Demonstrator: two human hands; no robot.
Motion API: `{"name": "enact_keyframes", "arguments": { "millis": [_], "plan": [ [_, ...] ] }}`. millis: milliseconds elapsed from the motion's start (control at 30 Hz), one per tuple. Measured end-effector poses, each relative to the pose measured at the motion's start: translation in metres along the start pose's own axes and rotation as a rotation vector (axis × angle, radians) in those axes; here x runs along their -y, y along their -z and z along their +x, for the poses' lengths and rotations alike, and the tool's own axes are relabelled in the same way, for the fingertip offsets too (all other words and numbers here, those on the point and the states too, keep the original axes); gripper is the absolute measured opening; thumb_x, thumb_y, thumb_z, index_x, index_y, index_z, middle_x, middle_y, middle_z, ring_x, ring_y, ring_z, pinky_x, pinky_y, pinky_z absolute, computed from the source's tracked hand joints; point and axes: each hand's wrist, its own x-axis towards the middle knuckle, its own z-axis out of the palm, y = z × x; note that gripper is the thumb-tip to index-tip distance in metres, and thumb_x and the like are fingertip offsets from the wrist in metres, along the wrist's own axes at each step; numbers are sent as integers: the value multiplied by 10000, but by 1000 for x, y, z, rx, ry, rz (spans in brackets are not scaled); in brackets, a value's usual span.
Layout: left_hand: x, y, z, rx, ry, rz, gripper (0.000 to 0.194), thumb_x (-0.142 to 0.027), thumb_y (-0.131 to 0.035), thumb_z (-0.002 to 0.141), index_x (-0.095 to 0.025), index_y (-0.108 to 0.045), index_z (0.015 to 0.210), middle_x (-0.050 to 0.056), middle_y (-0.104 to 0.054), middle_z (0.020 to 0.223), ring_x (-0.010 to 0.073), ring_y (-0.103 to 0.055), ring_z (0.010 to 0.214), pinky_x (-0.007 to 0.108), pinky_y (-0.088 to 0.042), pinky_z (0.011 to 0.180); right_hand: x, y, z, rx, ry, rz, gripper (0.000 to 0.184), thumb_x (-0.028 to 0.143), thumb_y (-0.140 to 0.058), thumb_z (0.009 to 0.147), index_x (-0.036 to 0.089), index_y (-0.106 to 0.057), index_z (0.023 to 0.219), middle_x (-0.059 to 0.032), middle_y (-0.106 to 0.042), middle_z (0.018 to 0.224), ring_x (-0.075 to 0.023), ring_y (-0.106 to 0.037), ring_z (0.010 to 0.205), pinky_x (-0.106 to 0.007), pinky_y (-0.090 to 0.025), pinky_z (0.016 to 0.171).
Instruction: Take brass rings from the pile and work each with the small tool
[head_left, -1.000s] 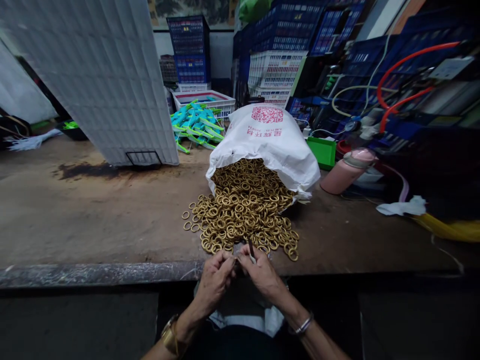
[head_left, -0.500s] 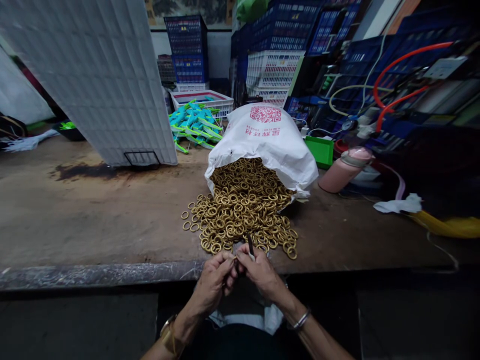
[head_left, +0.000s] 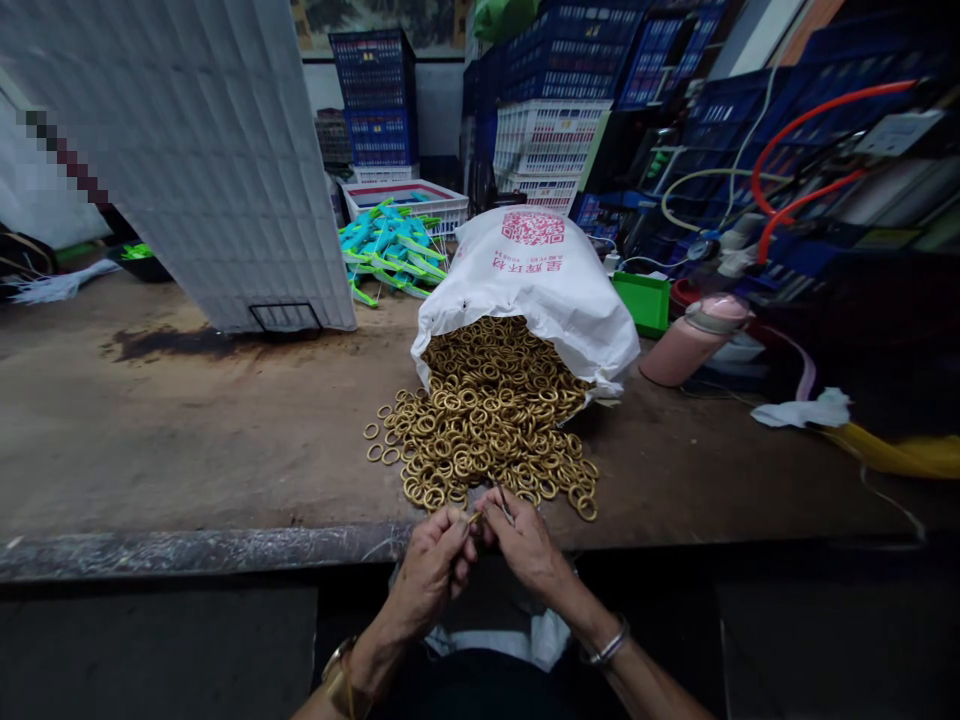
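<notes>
A white sack [head_left: 536, 275] lies on its side on the worn workbench [head_left: 187, 440], spilling a heap of gold rings [head_left: 487, 425] toward me. My left hand [head_left: 431, 565] and my right hand [head_left: 525, 545] meet at the bench's front edge, just below the heap. The left fingers pinch a gold ring [head_left: 472, 517] between the two hands. The right fingers are closed round a thin dark tool [head_left: 504, 500] that points up toward the rings.
A tall white panel [head_left: 202, 150] leans at the back left. Turquoise and green pieces [head_left: 390, 250] lie behind the sack. Blue and white crates [head_left: 555, 100] are stacked at the back. A pink flask [head_left: 694, 340], a green box [head_left: 645, 300] and red hoses [head_left: 810, 160] crowd the right.
Both hands stay together at the bench edge. The dark tool in my right hand has tilted and shows less above the fingers.
</notes>
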Motion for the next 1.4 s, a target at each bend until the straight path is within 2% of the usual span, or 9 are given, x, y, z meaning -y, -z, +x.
{"name": "enact_keyframes", "arguments": {
  "millis": [133,367,533,733,900,967,1133,1233,1400],
  "plan": [
    [-1,0,0,-57,-22,-1,325,-487,-533,738,-178,-441,699,-68,-445,545,21,-299,370,138,-213,357,-6,0,-6,8,72,-328,137,167,-387,770,199,-513,727,17,-529,604,-116,-469,564,-224,-307,559],
    [4,4,1,-96,-46,53,346,-525,-511,735,-189,-428,746,-60,-486,563,25,-308,366,134,-215,353,-9,-4,-13,80,109,-680,362,24,-362,577,204,-507,855,10,-586,677,-130,-513,617,-229,-263,565],
    [3,3,0,-96,-41,70,354,-530,-515,729,-187,-426,729,-65,-470,529,27,-303,362,137,-217,355,-9,-5,-13,74,111,-758,356,17,-359,582,209,-486,854,11,-601,700,-132,-525,630,-236,-244,560],
    [3,4,-6,-49,-2,8,320,-484,-507,760,-174,-443,715,-61,-460,529,23,-305,363,134,-213,342,-7,-8,-14,93,27,-942,319,27,-394,616,190,-483,875,-27,-634,738,-161,-562,641,-260,-211,532],
    [2,6,-27,50,34,-96,296,-444,-570,732,-158,-493,739,-19,-537,611,19,-350,366,139,-254,325,-1,-4,-6,24,-95,-989,272,30,-368,675,170,-493,871,-60,-638,696,-177,-571,616,-264,-219,521],
    [2,8,-32,79,57,-152,294,-434,-585,723,-149,-511,719,-15,-537,586,18,-348,353,139,-243,314,-1,-4,-2,10,-51,-946,275,22,-368,662,173,-492,855,-56,-636,709,-171,-571,630,-255,-240,533],
    [4,22,-31,-42,58,-306,282,-393,-607,712,-116,-556,691,29,-565,663,48,-433,453,145,-286,349,2,-23,8,6,183,-752,381,1,-373,613,186,-473,930,-35,-636,825,-150,-572,738,-226,-293,607],
    [3,29,-30,-81,61,-364,217,-344,-606,715,-138,-540,736,50,-600,739,72,-484,491,158,-315,370,10,-35,13,22,180,-781,416,46,-403,651,194,-449,1037,-35,-640,827,-155,-572,704,-235,-285,586],
    [-3,36,-30,-49,82,-473,188,-309,-584,718,-161,-549,831,14,-562,691,80,-491,507,158,-322,380,18,-43,20,50,108,-873,372,76,-438,678,211,-470,1022,-31,-645,785,-168,-583,702,-246,-247,554]
  ]
}}
